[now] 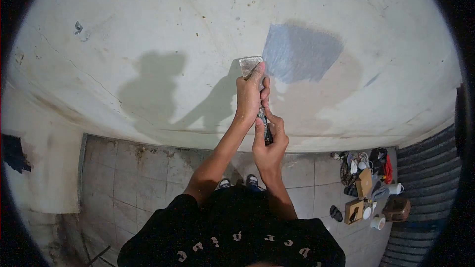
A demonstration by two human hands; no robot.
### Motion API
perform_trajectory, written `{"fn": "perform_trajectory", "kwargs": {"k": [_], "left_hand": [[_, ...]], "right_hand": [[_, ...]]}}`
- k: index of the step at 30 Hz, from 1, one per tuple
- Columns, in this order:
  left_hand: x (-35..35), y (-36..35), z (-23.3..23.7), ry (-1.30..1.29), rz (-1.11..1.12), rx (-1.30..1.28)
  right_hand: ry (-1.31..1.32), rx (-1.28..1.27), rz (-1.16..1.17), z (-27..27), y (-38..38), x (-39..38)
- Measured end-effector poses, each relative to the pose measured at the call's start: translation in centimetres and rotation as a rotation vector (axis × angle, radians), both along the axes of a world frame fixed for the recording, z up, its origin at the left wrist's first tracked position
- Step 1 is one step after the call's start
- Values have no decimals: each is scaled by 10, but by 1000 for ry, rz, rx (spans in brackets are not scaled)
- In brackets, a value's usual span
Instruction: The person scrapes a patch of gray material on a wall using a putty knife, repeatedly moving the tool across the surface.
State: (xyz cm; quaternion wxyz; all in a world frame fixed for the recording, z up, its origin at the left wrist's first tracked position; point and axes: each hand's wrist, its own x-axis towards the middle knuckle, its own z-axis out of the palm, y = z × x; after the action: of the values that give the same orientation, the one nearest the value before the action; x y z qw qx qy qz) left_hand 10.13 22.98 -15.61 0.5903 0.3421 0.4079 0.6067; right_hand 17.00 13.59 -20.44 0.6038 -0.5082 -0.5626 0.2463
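Both hands are on one scraper (251, 64), which has a flat, pale-stained metal blade and a dark handle (268, 131). My left hand (250, 94) grips it near the blade, thumb pressed along the metal. Lower down, my right hand (271, 148) has its fingers closed round the handle. The blade is up against or just in front of the whitish wall (213, 24); exact contact cannot be told. Just right of the blade lies a grey patch (302, 53) on the wall. White specks dot my left wrist.
Tiled floor (143, 178) runs along the wall's foot, with my shoes (252, 180) on it. At the right are an open cardboard box (354, 211), a white bucket (378, 223), a red item (388, 169) and a ribbed shutter (425, 183). Dark shadows fall on the wall.
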Motion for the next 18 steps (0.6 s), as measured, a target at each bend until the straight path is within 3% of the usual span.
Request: {"fn": "perform_trajectory", "kwargs": {"k": [3,9,12,15,18], "left_hand": [[-2,4,-1,-16,-15,-12],[-3,5,11,60,8,61],[-2,6,25,23,5,40],[-1,0,5,51,-3,-19],[-3,8,28,22,-18,68]], "right_hand": [[85,93,0,0,2,-6],[17,125,-30,-3,11,-7],[154,-148,67,27,3,-8],[59,-6,47,2,0,-5],[117,80,11,19,12,-10]]}}
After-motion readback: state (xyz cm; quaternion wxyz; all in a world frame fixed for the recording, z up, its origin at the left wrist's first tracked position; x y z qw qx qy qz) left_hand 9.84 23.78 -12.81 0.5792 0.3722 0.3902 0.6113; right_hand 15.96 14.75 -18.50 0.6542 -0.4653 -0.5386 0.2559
